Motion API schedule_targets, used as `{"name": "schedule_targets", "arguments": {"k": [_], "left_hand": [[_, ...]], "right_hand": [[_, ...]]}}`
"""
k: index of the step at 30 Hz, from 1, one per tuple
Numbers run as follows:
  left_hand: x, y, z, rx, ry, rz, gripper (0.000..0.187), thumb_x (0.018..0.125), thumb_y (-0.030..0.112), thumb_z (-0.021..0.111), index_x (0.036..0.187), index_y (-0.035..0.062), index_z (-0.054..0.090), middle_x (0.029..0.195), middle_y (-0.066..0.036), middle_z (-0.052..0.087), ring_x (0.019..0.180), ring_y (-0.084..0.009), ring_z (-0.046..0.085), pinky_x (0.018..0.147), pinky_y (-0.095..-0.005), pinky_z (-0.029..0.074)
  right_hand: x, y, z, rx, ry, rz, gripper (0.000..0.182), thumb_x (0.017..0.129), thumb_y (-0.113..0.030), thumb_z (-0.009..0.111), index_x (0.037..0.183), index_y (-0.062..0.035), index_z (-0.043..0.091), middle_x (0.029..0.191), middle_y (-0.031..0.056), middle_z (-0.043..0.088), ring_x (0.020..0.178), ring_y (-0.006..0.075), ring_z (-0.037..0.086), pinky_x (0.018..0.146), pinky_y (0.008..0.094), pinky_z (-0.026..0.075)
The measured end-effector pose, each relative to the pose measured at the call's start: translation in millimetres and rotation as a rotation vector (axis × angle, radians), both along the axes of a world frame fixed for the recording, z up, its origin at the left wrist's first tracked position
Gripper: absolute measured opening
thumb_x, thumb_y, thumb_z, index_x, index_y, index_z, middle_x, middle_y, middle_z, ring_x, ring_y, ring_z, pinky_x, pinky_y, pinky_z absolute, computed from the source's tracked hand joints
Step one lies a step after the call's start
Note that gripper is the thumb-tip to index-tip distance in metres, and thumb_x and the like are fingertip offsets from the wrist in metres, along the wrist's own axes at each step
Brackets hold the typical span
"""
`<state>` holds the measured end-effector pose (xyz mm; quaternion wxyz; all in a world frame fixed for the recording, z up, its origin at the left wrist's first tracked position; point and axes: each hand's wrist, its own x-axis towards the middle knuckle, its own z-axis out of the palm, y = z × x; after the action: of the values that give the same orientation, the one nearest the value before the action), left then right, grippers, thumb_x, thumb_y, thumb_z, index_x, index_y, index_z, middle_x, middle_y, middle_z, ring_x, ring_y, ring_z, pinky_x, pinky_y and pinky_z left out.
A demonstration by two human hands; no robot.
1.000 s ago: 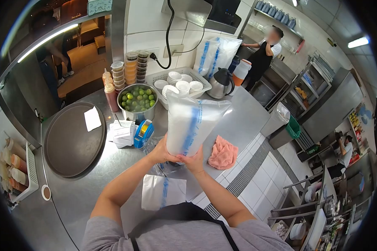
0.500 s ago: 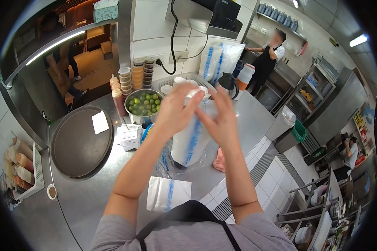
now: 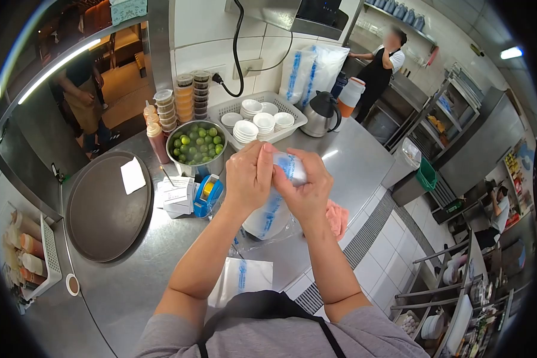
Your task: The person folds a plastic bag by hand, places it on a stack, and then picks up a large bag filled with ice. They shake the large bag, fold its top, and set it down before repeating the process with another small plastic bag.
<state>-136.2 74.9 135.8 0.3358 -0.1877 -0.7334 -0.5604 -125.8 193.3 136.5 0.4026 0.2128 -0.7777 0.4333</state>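
Note:
My left hand (image 3: 247, 179) and my right hand (image 3: 309, 186) are closed around the top of an upright white pack (image 3: 265, 221) with a blue printed stripe. Both thumbs lie near its upper end, and the palms hide much of its middle. Crumpled clear plastic (image 3: 291, 231) lies around the pack's base. Closer to my body, a flat white packet (image 3: 255, 275) with a similar blue stripe lies on the steel counter (image 3: 161, 280). A blue tape dispenser (image 3: 205, 200) sits left of my left hand, and a pink cloth (image 3: 336, 219) is right of my right wrist.
Beyond my hands are a bowl of green limes (image 3: 196, 143), a basket (image 3: 221, 108) of small white cups and a steel jug (image 3: 321, 114). A round brown tray (image 3: 104, 215) lies left, near sauce bottles (image 3: 156, 140). Another person (image 3: 379, 71) stands at the back.
My hands, raised and blurred above the pack before, have come down and closed around its top. The view has shifted slightly, and the person beyond the opening at left has moved.

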Motion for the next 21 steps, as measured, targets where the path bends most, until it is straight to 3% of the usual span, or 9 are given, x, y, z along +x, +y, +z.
{"name": "schedule_targets", "arguments": {"k": [21], "left_hand": [[-7.0,5.6,-7.2,0.071,0.112,0.029,0.023,0.085,0.011,0.042,0.068,-0.0018,0.052,0.055,-0.015,0.048,0.047,-0.0319,0.047,0.044,-0.0346,0.037]], "right_hand": [[-4.7,-0.8,-7.6,-0.031,-0.006,0.016,0.027,0.068,-0.022,0.071,0.082,-0.0032,0.057,0.074,0.0107,0.056,0.064,0.026,0.053,0.056,0.0318,0.042]]}}
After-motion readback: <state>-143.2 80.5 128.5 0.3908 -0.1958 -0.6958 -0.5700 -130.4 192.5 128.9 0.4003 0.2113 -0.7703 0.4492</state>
